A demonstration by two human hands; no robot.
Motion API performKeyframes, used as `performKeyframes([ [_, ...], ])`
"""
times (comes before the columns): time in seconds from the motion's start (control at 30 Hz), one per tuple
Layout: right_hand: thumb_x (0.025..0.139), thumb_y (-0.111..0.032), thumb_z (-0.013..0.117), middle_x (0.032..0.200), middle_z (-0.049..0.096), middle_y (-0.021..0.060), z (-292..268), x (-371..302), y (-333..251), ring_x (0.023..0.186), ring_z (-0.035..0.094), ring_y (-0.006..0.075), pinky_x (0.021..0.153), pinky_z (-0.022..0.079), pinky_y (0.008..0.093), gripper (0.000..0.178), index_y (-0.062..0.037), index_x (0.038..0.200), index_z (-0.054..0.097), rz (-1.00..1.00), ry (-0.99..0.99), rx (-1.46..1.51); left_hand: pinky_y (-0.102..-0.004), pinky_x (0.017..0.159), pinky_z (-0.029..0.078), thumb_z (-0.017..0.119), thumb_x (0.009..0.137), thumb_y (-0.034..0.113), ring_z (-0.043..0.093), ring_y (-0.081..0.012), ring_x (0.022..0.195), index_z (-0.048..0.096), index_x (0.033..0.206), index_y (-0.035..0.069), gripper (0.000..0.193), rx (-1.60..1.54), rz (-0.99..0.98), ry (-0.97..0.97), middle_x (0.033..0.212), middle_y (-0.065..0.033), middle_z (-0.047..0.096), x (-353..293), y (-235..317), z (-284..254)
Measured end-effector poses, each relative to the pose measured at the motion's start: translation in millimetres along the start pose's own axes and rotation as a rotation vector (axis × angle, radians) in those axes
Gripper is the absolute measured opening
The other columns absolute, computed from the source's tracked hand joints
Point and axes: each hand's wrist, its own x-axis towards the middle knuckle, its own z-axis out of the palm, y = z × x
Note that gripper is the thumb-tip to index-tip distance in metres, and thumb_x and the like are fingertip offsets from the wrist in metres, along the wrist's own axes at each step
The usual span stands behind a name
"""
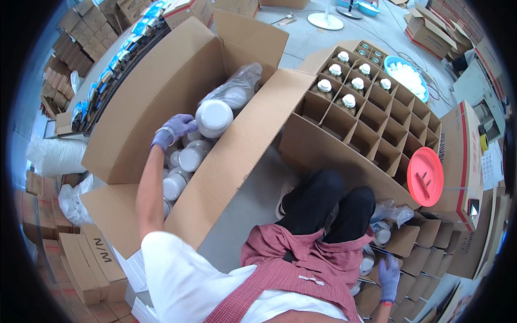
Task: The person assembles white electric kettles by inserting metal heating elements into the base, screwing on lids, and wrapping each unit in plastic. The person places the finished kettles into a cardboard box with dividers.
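Nearest the lens: white sleeve and a red checked apron [301, 264] over dark trousers, the person crouched between two cartons.

Left hand [173, 131], purple-gloved, was reaching into the large open carton [161, 81] on the person's left. Fingers were closed round the neck of a white-capped jar [214, 118], which was lifted clear of the others, near the carton's far end. Below it, along the carton's right wall, lay more jars of the same kind [186, 161], packed close. A clear plastic bag of jars [237, 86] rested at the far end.

Right hand [389, 277], also gloved, hung low at the near edge of a divided carton [425, 253]. Fingers seemed loosely spread against a cell wall; whether it held anything could not be told.

Second divided carton [366, 118] stood ahead on the right. Seven capped jars [350, 83] were seated in the cells of its far corner; the other cells were empty. A red round lid [425, 176] leaned at its right edge.

Judgement: filling was at an early stage, with most cells left and plenty of jars in the supply carton.
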Motion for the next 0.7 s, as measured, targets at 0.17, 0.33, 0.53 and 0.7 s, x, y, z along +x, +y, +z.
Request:
performKeyframes([
  [0.17,0.073,-0.019,0.082,0.149,0.037,0.0256,-136,162,-221,0.133,0.043,0.0417,0.111,0.037,0.0468,0.081,-0.0009,0.142,0.045,-0.376,0.537,0.583,-0.0286,0.076,0.049,0.073,0.085,0.018,0.059,-0.0104,0.083,0.069,0.099,0.000,0.023,-0.381,0.290,0.284,0.084,-0.0068,0.067,-104,100,-23],
  [0.33,0.069,-0.035,0.085,0.142,0.043,0.0233,-182,215,-338,0.125,0.047,0.0477,0.105,0.038,0.0632,0.066,-0.0139,0.126,0.060,-0.660,1.141,0.920,-0.0356,0.075,0.053,0.067,0.083,0.008,0.069,-0.0244,0.088,0.068,0.108,-0.002,0.027,-0.109,0.779,0.664,0.101,-0.0192,0.070,-149,205,99],
  [0.53,0.065,-0.028,0.084,0.127,0.053,0.0185,-173,186,-240,0.120,0.053,0.0394,0.104,0.041,0.0616,0.073,-0.0084,0.129,0.056,-0.861,0.953,0.746,-0.0381,0.090,0.052,0.066,0.088,0.014,0.068,-0.0274,0.103,0.066,0.116,0.000,0.031,-0.644,0.523,0.124,0.110,-0.0203,0.069,-175,257,275],
  [0.7,0.068,-0.025,0.088,0.132,0.049,0.0217,-134,205,-103,0.122,0.052,0.0350,0.102,0.044,0.0460,0.093,-0.0021,0.142,0.037,-0.106,0.974,0.762,-0.0338,0.088,0.052,0.061,0.093,0.014,0.069,-0.0223,0.099,0.064,0.119,0.000,0.030,-0.570,0.876,-0.160,0.107,-0.0198,0.070,-215,220,346],
])
